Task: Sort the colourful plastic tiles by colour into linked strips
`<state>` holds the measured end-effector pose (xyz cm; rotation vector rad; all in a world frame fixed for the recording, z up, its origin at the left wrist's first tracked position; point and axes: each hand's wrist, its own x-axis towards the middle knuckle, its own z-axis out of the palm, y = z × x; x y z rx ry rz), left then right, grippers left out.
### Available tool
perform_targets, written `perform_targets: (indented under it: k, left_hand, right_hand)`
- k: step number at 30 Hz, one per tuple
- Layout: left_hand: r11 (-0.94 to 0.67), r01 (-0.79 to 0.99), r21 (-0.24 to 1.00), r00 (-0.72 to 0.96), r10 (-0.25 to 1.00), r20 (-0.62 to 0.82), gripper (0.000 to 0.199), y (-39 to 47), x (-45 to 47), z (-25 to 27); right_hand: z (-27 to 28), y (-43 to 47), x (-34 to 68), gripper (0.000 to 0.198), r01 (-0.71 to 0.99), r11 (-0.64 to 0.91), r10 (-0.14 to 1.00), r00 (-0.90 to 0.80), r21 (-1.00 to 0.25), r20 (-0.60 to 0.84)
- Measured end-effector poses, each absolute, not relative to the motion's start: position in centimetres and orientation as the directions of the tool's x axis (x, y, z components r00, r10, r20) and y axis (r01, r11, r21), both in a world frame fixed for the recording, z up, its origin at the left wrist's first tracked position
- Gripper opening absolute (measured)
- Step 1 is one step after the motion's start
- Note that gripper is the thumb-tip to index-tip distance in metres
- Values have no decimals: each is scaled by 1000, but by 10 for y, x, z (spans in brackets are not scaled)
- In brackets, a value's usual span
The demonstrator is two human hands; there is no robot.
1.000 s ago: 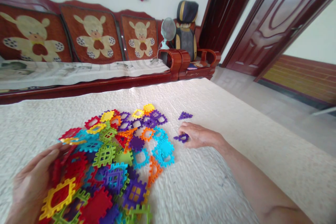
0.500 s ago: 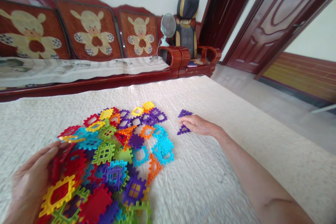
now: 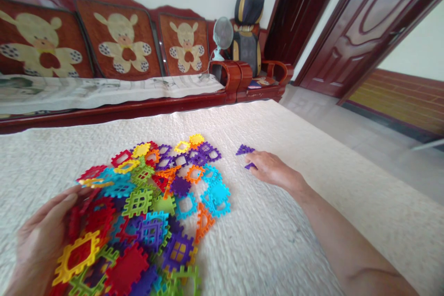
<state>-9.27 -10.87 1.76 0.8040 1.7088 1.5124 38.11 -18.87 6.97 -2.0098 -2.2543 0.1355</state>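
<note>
1. Beyond the table, whose white textured cover (image 3: 294, 231) fills the foreground, a reddish wooden sofa (image 3: 166, 107) lines the wall, with bear cushions (image 3: 129, 46) and a small fan (image 3: 224, 34) near its right end
2. The heap of toothed plastic pieces (image 3: 138, 201) spreads across the table's left half
3. The left hand (image 3: 46, 226) curves against the heap's left edge, beside red pieces (image 3: 74, 224); I cannot tell whether it grips any
4. The right hand (image 3: 270, 167) bends over a partly hidden purple piece (image 3: 250, 165), apart from the heap; whether pinched or merely touched, I cannot tell
5. A purple triangular piece (image 3: 244, 149) lies by its fingers
</note>
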Motion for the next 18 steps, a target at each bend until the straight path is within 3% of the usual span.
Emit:
perform_targets:
  k: [3, 6, 10, 14, 18]
  left_hand:
    - [122, -52, 991, -554, 822, -130, 52, -108, -94, 17]
    - [112, -44, 993, -546, 830, -117, 51, -107, -96, 15]
    - [129, -22, 991, -544, 831, -121, 49, -108, -96, 15]
    - [139, -13, 990, -547, 828, -123, 49, -108, -96, 16]
    - [135, -18, 991, -552, 825, -122, 50, -106, -97, 13]
  right_hand:
    - [70, -201, 371, 15, 999, 36, 999, -35, -39, 25]
    - [77, -203, 362, 10, 977, 134, 991, -133, -168, 17]
    - [94, -195, 369, 26, 880, 275, 955, -297, -388, 3]
    - [98, -199, 383, 46, 854, 332, 910, -401, -400, -102]
    - [85, -203, 379, 42, 902, 257, 919, -339, -348, -199]
